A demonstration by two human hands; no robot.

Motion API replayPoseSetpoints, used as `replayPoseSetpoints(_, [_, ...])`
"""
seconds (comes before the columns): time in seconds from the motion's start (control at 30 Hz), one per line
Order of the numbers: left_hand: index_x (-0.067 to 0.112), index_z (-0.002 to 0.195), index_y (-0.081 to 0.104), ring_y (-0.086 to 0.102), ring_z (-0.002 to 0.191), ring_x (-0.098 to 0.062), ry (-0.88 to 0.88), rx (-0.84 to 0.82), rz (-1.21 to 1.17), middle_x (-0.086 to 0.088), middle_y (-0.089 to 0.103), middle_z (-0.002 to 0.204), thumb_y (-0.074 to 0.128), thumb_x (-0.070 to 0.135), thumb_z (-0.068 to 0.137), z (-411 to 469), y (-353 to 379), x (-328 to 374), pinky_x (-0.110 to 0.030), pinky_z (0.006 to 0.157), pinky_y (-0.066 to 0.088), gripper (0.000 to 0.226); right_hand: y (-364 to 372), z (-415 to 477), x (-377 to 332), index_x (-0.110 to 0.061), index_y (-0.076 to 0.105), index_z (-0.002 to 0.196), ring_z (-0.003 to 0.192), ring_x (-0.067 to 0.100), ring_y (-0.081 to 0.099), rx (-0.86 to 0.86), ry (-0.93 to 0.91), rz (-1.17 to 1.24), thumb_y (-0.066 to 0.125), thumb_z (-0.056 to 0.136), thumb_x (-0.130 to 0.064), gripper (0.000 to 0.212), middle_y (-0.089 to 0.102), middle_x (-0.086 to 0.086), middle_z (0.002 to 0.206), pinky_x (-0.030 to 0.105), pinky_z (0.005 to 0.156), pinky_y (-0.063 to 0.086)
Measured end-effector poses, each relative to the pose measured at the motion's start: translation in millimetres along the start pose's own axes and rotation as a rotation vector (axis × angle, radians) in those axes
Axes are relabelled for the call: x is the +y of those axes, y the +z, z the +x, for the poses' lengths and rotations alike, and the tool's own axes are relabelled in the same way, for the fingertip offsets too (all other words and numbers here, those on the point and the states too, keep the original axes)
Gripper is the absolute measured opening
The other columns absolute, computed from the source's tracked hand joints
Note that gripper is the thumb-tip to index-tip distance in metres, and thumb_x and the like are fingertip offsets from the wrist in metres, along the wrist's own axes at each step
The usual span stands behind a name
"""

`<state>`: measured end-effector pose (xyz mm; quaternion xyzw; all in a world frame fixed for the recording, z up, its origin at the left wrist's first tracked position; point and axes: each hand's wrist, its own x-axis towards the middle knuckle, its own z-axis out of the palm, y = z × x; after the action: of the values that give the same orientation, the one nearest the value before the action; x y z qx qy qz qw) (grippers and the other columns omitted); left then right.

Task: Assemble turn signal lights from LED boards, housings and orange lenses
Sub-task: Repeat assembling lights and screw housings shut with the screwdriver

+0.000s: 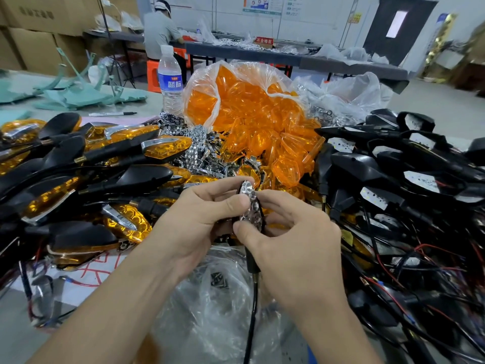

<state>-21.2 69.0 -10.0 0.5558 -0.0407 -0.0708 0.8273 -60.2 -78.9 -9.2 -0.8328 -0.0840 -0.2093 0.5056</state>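
Two bare forearms come in from the bottom edge and meet over a crumpled clear plastic bag (210, 306) at the near edge of the table (13, 324). Left of the left hand lies a heap of finished turn signals (105, 164), black bodies with amber faces, probably piled there so done pieces don't mix with parts.

The left hand (199, 214) curls round a black housing (252, 262), with its thumb pressed on the chrome reflector (249, 193) seated in the housing's mouth. That grip, I judge, steadies the shell while the insert is pushed home. The right hand (294, 232) pinches the reflector's lower end between thumb and forefinger, its other fingers loosely curled. The housing's stem and black wire (253, 311) hang down between the wrists. No lens is on it yet, so fitting one is probably next.

Just beyond the hands sit loose reflectors (194, 143) and an open bag of orange lenses (249, 114), within easy reach. Right of the right hand sprawl unfinished housings (367, 164) with white LED boards (422, 179) and red and black leads.

Farther back on the table are green sheets (78, 95), a marker (112, 114) and a water bottle (170, 80). Behind stand cardboard boxes (34, 35), a seated person (160, 30) at a second table (262, 52), wall notices and a dark door (399, 24).
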Motion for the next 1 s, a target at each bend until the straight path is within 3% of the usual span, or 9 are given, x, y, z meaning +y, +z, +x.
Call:
replayPoseSetpoints(0.17, [0.021, 0.095, 0.086, 0.072, 0.072, -0.018, 0.040, 0.011, -0.001, -0.006, 0.077, 0.083, 0.079, 0.014, 0.062, 1.1, 0.3, -2.2, -0.027, 0.062, 0.060, 0.034, 3.0, -1.5, 7.7, -0.062, 0.069, 0.102, 0.086, -0.010, 0.069, 0.012, 0.045, 0.030, 0.081, 0.070, -0.047, 0.037, 0.072, -0.034, 0.088, 0.021, 0.072, 0.060])
replayPoseSetpoints(0.27, [0.011, 0.099, 0.083, 0.069, 0.065, -0.015, 0.098, -0.010, 0.005, -0.006, 0.074, 0.075, 0.072, 0.004, 0.071, 2.1, 2.5, -3.5, -0.024, 0.059, 0.057, 0.030, 1.9, -0.3, 11.5, -0.050, 0.074, 0.099, 0.086, -0.009, 0.069, 0.053, 0.029, 0.050, 0.084, 0.076, -0.038, 0.027, 0.072, -0.033, 0.086, 0.017, 0.073, 0.059])
replayPoseSetpoints(0.37, [0.009, 0.099, 0.080, 0.068, 0.075, -0.014, 0.157, -0.015, 0.062, -0.009, 0.076, 0.085, 0.063, -0.013, 0.083, 2.2, 6.9, -6.4, -0.021, 0.068, 0.056, 0.032, -0.7, 2.7, 13.6, -0.051, 0.071, 0.089, 0.089, -0.012, 0.068, 0.072, 0.048, 0.035, 0.085, 0.081, -0.030, 0.027, 0.070, -0.037, 0.090, 0.014, 0.076, 0.058])
replayPoseSetpoints(0.47, [0.004, 0.102, 0.076, 0.069, 0.085, -0.020, 0.178, -0.001, 0.095, -0.011, 0.077, 0.091, 0.052, -0.022, 0.090, 0.6, 9.7, -8.4, -0.025, 0.076, 0.058, 0.037, -0.9, 3.8, 18.9, -0.041, 0.074, 0.107, 0.090, -0.016, 0.066, 0.070, 0.127, 0.063, 0.084, 0.080, -0.036, 0.029, 0.073, -0.028, 0.090, 0.009, 0.075, 0.055])
replayPoseSetpoints(0.53, [0.003, 0.102, 0.075, 0.069, 0.089, -0.025, 0.186, 0.010, 0.063, -0.012, 0.076, 0.093, 0.051, -0.021, 0.090, 1.0, 9.5, -7.7, -0.031, 0.079, 0.059, 0.036, -1.6, 4.8, 19.6, -0.042, 0.071, 0.113, 0.090, -0.013, 0.067, -0.007, 0.184, 0.077, 0.077, 0.085, -0.045, 0.029, 0.075, -0.023, 0.093, 0.010, 0.073, 0.056])
replayPoseSetpoints(0.63, [0.006, 0.106, 0.077, 0.069, 0.092, -0.023, 0.199, 0.012, 0.082, -0.013, 0.076, 0.099, 0.052, -0.015, 0.093, 0.7, 9.0, -6.7, -0.027, 0.080, 0.060, 0.035, -3.0, 9.6, 19.4, -0.054, 0.066, 0.097, 0.080, 0.012, 0.073, -0.136, 0.196, 0.126, 0.070, 0.094, -0.045, 0.010, 0.078, -0.013, 0.082, 0.038, 0.073, 0.061])
replayPoseSetpoints(0.77, [0.017, 0.128, 0.073, 0.074, 0.100, -0.016, 0.194, 0.021, 0.280, -0.001, 0.080, 0.109, 0.062, -0.003, 0.096, -0.7, 9.1, -7.8, -0.020, 0.083, 0.057, 0.039, -6.5, 13.8, 24.0, -0.044, 0.076, 0.101, 0.082, 0.000, 0.075, -0.096, 0.224, 0.274, 0.074, 0.096, -0.033, 0.013, 0.078, -0.021, 0.084, 0.025, 0.075, 0.059])
replayPoseSetpoints(0.9, [0.016, 0.123, 0.075, 0.074, 0.106, -0.025, 0.064, -0.055, 0.190, -0.008, 0.079, 0.115, 0.059, 0.011, 0.098, -1.5, 8.6, -6.8, -0.031, 0.086, 0.061, 0.030, -6.5, 13.9, 23.7, -0.034, 0.082, 0.100, 0.083, 0.014, 0.078, -0.085, 0.257, 0.375, 0.074, 0.096, -0.020, 0.017, 0.081, -0.008, 0.085, 0.048, 0.079, 0.064])
replayPoseSetpoints(1.0, [0.015, 0.114, 0.079, 0.076, 0.094, -0.017, 0.122, -0.060, 0.237, -0.008, 0.081, 0.104, 0.057, 0.002, 0.099, -1.4, 7.3, -7.6, -0.022, 0.076, 0.059, 0.029, -7.8, 14.6, 25.5, -0.021, 0.082, 0.104, 0.085, 0.022, 0.079, -0.124, 0.294, 0.469, 0.075, 0.093, -0.011, 0.016, 0.081, 0.000, 0.086, 0.043, 0.080, 0.065])
